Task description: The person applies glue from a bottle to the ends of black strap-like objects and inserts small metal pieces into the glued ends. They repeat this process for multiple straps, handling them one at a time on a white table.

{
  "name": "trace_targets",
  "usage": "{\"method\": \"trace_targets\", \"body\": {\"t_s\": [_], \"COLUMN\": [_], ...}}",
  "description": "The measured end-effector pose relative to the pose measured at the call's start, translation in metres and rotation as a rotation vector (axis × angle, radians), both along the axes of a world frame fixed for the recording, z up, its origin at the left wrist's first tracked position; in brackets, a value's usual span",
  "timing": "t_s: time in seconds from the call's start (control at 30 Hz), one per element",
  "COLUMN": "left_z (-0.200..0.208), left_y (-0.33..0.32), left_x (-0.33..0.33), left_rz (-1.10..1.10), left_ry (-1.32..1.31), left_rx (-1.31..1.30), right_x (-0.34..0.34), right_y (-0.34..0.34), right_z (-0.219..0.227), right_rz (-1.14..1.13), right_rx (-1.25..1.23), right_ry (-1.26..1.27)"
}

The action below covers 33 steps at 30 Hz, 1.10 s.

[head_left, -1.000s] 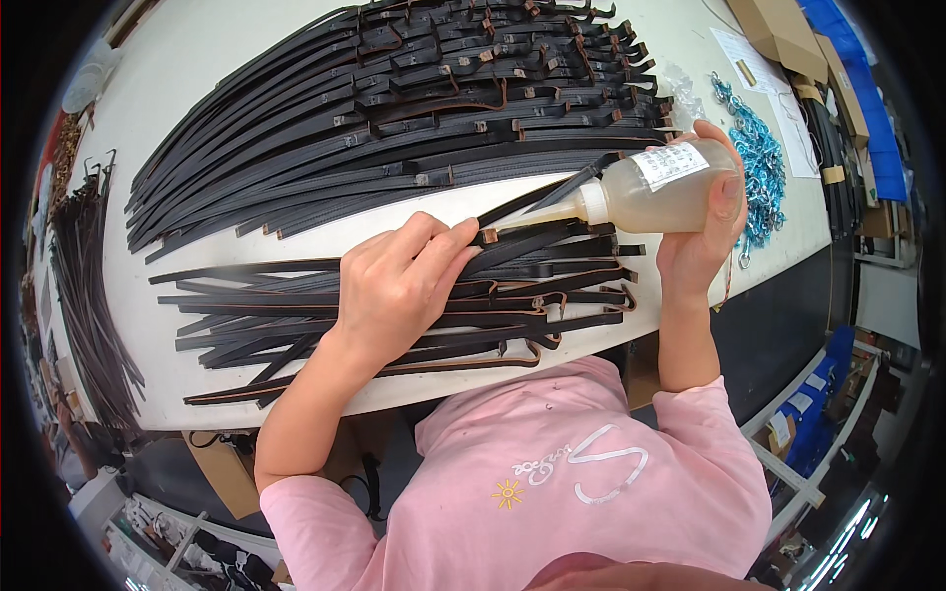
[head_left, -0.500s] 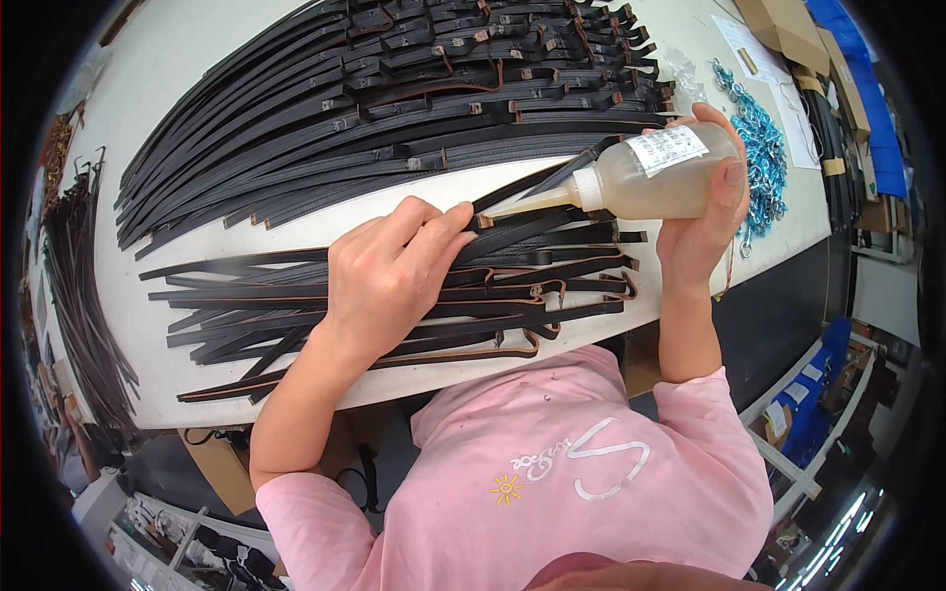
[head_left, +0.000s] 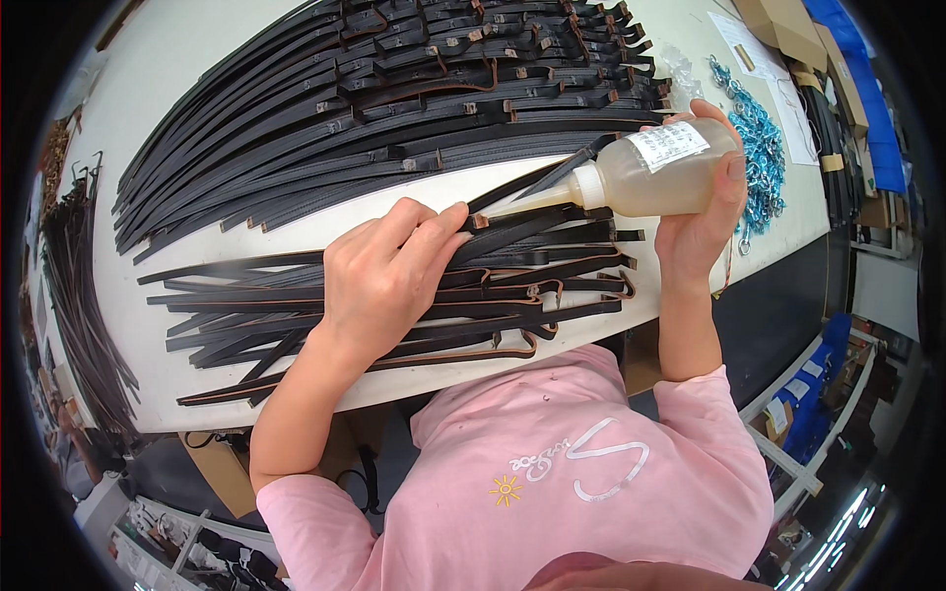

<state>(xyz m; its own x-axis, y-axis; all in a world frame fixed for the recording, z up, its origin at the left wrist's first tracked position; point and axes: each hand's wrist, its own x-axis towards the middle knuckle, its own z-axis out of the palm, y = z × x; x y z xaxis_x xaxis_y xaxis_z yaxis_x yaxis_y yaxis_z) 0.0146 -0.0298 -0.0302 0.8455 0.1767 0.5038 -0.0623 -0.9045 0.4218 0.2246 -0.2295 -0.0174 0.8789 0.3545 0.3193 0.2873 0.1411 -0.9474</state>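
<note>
My left hand (head_left: 387,268) pinches a black leather strap (head_left: 512,197) near its folded brown end. In my right hand (head_left: 702,222) lies a squeeze bottle (head_left: 650,167) with a white label and a white collar, tipped on its side. Its long pale nozzle points left, and the tip is at the strap's end beside my left fingertips. Cloudy yellowish liquid shows inside the bottle. Under and below my left hand, a loose bunch of black straps (head_left: 246,295) lies across the table. Whether liquid is leaving the nozzle is too small to tell.
Many black straps with folded ends (head_left: 394,98) cover the far side of the white table (head_left: 113,246). At right lies a heap of blue-wrapped metal hooks (head_left: 761,148) near a paper sheet (head_left: 734,39) and a cardboard box (head_left: 783,34). More dark straps (head_left: 84,295) hang over the left edge.
Both hands have stayed nearly in place, with the bottle shifted very slightly left. The nozzle tip remains at the strap's end.
</note>
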Motion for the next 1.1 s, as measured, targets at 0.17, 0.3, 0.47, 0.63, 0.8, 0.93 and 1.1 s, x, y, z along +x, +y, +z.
{"method": "trace_targets", "body": {"t_s": [0.17,0.3,0.47,0.63,0.8,0.93,1.1], "left_z": [0.0003,0.0001,0.0008,0.0018,0.0045,0.0046,0.0049], "left_y": [-0.0001,0.0003,0.0002,0.0,-0.0003,-0.0005,-0.0005], "left_x": [0.0001,-0.0004,-0.0004,-0.0006,-0.0005,-0.0007,-0.001], "left_rz": [-0.001,-0.004,-0.006,-0.003,-0.007,-0.007,-0.008], "left_ry": [0.001,0.005,0.001,0.004,0.018,0.026,0.03], "left_rx": [-0.004,-0.005,-0.009,-0.013,-0.02,-0.025,-0.027], "right_x": [0.0006,0.0,0.0,0.0022,0.0016,0.0019,0.0008], "right_y": [-0.0006,0.0003,-0.0004,-0.0032,0.0002,-0.0005,0.0002], "right_z": [-0.0015,-0.001,0.0002,0.0005,-0.0003,0.0002,0.0007], "right_rz": [0.013,0.01,0.024,0.101,0.021,0.034,0.038], "right_rx": [-0.016,-0.027,-0.036,-0.023,-0.016,-0.032,-0.038], "right_ry": [-0.031,-0.031,-0.024,0.046,0.022,0.005,0.005]}}
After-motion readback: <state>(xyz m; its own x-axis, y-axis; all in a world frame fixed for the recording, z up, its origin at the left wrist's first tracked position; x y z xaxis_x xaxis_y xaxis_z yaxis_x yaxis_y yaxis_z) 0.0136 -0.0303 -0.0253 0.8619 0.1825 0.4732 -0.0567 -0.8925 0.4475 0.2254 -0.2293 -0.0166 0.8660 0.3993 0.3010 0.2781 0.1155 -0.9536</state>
